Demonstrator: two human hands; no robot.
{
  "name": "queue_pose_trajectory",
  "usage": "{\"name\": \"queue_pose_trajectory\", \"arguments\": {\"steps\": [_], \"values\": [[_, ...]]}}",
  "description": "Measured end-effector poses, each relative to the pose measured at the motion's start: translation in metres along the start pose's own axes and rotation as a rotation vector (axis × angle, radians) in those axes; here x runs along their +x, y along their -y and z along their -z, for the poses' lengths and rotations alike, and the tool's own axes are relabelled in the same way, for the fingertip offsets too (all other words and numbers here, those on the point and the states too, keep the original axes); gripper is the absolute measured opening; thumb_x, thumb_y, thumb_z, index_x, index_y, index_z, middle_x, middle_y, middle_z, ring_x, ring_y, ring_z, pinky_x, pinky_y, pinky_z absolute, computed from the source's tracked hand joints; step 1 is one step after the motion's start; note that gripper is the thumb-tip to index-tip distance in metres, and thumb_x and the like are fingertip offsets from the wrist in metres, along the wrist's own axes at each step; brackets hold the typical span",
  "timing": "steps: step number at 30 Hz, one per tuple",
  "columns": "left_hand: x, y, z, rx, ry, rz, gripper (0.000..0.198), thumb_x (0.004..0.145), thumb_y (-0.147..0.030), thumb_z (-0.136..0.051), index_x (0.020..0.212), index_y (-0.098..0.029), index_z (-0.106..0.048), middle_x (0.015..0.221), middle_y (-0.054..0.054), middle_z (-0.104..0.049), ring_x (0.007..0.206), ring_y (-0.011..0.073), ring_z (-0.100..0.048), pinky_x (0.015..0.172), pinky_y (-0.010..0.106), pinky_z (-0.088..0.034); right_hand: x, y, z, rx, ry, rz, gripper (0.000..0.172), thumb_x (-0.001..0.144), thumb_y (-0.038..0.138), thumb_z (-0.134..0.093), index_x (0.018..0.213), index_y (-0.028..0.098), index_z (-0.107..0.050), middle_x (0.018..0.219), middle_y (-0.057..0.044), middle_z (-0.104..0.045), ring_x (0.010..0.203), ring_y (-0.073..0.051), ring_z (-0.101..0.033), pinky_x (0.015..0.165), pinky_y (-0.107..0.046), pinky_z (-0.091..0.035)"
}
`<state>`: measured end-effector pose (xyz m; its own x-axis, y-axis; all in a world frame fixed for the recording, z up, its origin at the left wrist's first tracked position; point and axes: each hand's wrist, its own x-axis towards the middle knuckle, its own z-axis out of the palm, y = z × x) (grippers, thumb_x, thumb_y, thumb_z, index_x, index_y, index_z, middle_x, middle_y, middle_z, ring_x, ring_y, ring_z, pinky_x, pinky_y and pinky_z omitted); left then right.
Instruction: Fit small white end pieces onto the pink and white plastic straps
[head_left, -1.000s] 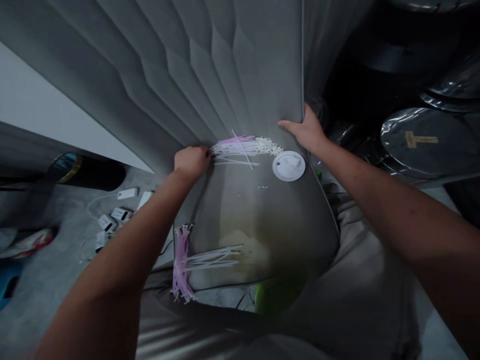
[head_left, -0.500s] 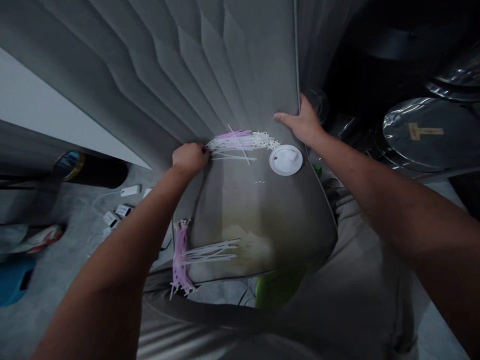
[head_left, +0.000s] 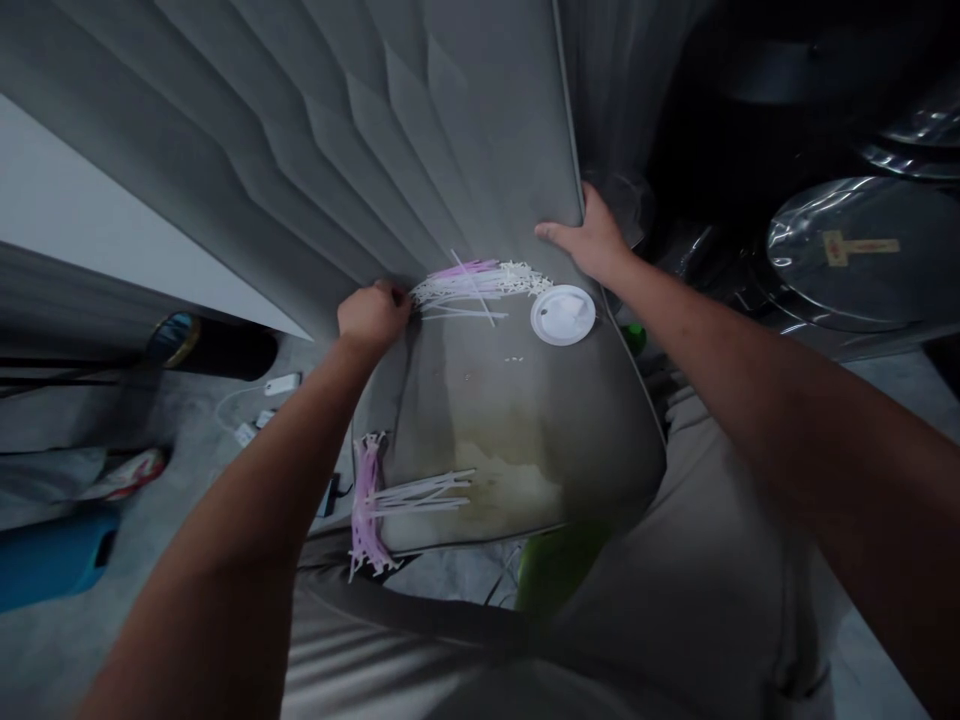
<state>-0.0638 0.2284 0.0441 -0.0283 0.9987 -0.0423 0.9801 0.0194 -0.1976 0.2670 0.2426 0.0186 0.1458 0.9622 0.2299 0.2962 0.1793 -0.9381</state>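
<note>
On a grey padded chair seat (head_left: pixel 600 430), my left hand (head_left: pixel 373 316) is closed at the rear left corner. Its curled fingers hide whatever they may hold. Right beside it is a loose pile of thin white and pink sticks (head_left: pixel 480 282) with knobbly white ends. My right hand (head_left: pixel 596 240) grips the right edge of the chair's backrest (head_left: pixel 495 150), thumb in front and fingers behind. Below that hand lies a white round lid-like disc (head_left: pixel 564 315). A second bundle of pink and white sticks (head_left: pixel 367 505) rests at the seat's front left.
Several clear-wrapped round items (head_left: pixel 862 250) stand at the right. To the left are a dark cylinder (head_left: pixel 217 345), white plugs or adapters (head_left: pixel 282 384) on the floor, and a blue container (head_left: pixel 56 560). Something green (head_left: pixel 559 570) shows below the seat.
The view has shifted slightly, so the chair, hands and floor items sit at somewhat different places in the picture. Both hands keep nearly the same spots on the chair.
</note>
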Motion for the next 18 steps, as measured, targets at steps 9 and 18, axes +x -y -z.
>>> {"name": "queue_pose_trajectory", "arguments": {"steps": [9, 18], "values": [[0.001, -0.012, -0.006, -0.033, -0.026, 0.075, 0.042, 0.090, -0.042, -0.041, 0.116, -0.017, -0.064, 0.112, 0.019, -0.069, 0.107, 0.0362, -0.064, 0.085, 0.044, -0.048, 0.006, -0.012, -0.002, 0.038, 0.017, 0.025, 0.061, 0.065, 0.040, -0.075, 0.118, 0.021, -0.050, 0.118, -0.005, -0.066, 0.106, -0.020, -0.059, 0.101, -0.042, -0.047], [0.003, -0.014, -0.015, -0.086, 0.007, 0.166, 0.046, 0.087, -0.047, -0.044, 0.109, -0.016, -0.071, 0.111, 0.020, -0.070, 0.107, 0.0365, -0.064, 0.081, 0.043, -0.050, 0.003, -0.005, -0.001, 0.041, 0.022, 0.006, 0.055, 0.067, 0.028, -0.073, 0.117, 0.022, -0.051, 0.117, -0.005, -0.067, 0.107, -0.023, -0.061, 0.103, -0.045, -0.046]]}}
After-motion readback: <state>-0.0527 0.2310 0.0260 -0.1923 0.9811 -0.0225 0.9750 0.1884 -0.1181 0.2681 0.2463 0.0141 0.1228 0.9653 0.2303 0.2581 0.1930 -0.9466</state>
